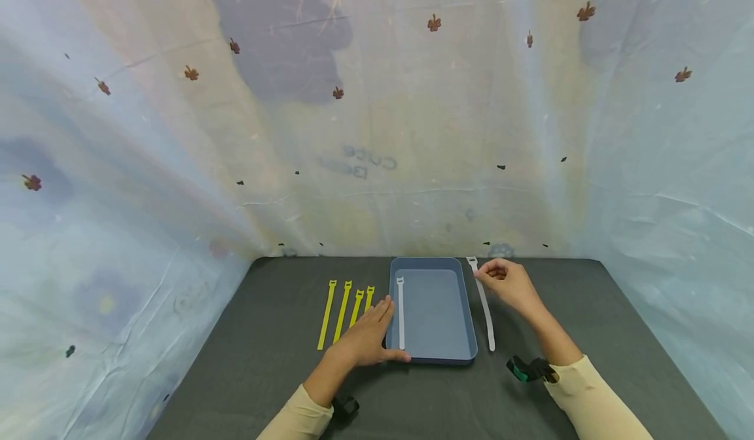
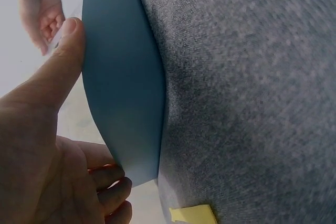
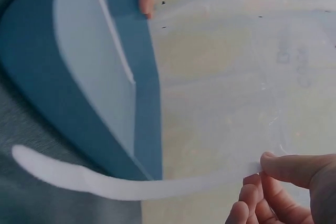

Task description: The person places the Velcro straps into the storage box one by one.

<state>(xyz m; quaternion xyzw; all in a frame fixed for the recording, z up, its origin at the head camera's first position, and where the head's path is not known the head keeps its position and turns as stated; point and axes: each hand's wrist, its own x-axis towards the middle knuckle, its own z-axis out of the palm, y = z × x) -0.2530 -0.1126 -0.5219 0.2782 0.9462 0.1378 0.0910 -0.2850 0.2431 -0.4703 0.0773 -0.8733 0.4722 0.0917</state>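
My right hand (image 1: 511, 288) pinches a white hook-and-loop cable tie (image 1: 485, 312) near its slotted head, between thumb and fingers. The tie hangs just right of a blue-grey tray (image 1: 436, 319), and its tail bows toward me in the right wrist view. My left hand (image 1: 366, 336) rests against the tray's near-left corner, fingers along the left side and thumb at the near rim. A second white cable tie (image 1: 401, 315) lies lengthwise inside the tray, by its left wall. Left of the tray lie several yellow cable ties (image 1: 326, 315), partly hidden behind my left hand.
A dark grey cloth covers the table (image 1: 265, 387). Behind and beside it hangs a pale printed sheet (image 1: 412, 132), close to the table's far edge. Black wrist straps (image 1: 533, 369) sit at both sleeves.
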